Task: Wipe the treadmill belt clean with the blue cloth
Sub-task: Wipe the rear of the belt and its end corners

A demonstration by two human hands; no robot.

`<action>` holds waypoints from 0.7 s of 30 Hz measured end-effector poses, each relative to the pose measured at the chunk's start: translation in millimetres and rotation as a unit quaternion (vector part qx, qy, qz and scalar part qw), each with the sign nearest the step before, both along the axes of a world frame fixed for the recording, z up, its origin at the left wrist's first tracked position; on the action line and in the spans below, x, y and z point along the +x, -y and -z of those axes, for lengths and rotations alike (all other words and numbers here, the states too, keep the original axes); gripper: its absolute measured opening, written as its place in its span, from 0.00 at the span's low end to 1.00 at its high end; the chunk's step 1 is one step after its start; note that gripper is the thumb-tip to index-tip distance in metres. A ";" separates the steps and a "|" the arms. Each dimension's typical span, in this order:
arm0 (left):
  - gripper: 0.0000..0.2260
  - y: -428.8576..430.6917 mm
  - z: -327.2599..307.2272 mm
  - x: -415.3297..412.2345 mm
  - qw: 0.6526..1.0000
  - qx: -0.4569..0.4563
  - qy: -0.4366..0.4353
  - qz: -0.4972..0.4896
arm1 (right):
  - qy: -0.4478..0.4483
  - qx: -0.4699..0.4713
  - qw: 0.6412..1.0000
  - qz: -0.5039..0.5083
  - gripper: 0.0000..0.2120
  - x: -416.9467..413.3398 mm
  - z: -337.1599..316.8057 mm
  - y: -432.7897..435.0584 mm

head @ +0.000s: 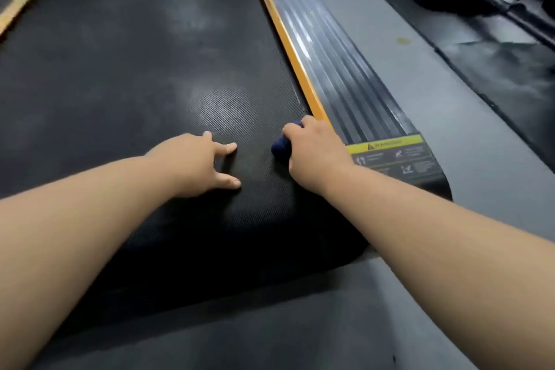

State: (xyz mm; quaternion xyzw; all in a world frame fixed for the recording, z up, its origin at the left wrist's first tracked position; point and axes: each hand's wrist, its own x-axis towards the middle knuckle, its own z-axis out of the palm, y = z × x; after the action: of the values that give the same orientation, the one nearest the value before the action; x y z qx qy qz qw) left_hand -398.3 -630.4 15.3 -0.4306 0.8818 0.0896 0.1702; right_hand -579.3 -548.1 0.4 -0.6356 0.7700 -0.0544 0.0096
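At the belt's (pixel 126 75) near right corner, the right hand (pixel 315 156) clutches the bunched blue cloth (pixel 280 149) while the left hand (pixel 195 162) rests flat with spread fingers (pale smears farther up suggest most wiping remains).

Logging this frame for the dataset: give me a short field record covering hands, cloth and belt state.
surface: treadmill belt, black, textured, pale smudges further up
tool: blue cloth, bunched, down on the belt near its right edge
right hand: grips the blue cloth, next to the orange strip
left hand: fingers spread, rests on the belt, holds nothing
right of belt: ribbed side rail with a yellow warning label
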 end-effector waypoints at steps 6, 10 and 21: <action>0.40 -32.0 3.9 23.0 0.998 0.058 0.022 -0.018 | 0.024 0.023 0.998 -0.044 0.16 4.9 -4.8 -42.2; 0.40 -30.8 2.8 21.7 0.998 0.062 0.012 -0.023 | 0.044 0.019 0.999 -0.024 0.15 3.1 -5.3 -28.7; 0.38 -33.8 9.8 26.2 0.998 0.046 -0.026 -0.040 | 0.082 -0.032 0.995 -0.052 0.15 23.6 3.2 -86.7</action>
State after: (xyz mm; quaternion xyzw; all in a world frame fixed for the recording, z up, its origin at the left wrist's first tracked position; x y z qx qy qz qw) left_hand -372.0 -596.7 5.5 -0.4550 0.8628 0.1482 0.1630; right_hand -555.7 -461.4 -2.8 -0.6684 0.7302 -0.1300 0.0555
